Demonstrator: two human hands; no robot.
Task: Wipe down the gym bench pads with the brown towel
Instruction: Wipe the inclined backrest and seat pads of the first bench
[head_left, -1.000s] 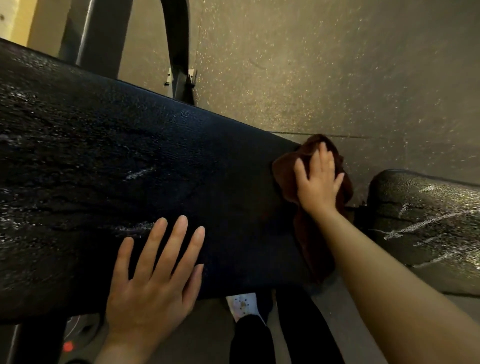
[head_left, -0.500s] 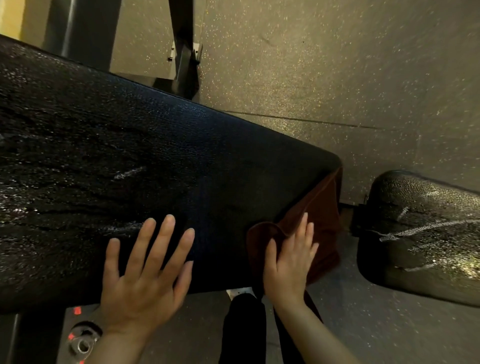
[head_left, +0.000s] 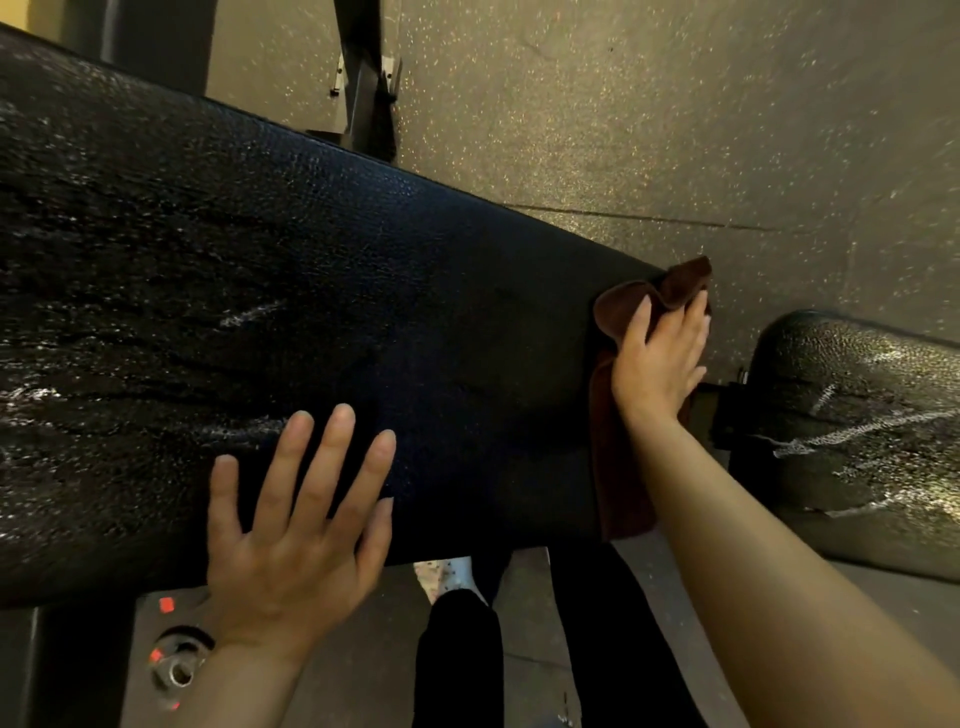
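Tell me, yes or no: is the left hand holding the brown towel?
No, the left hand lies flat with fingers spread on the long bench pad; the right hand presses the brown towel.

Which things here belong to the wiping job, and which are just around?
Job:
brown towel, pressed on the pad's end by the right hand
long bench pad, left hand flat on it
smaller pad, streaked

Just around:
speckled floor
bench frame post
knob with red marks
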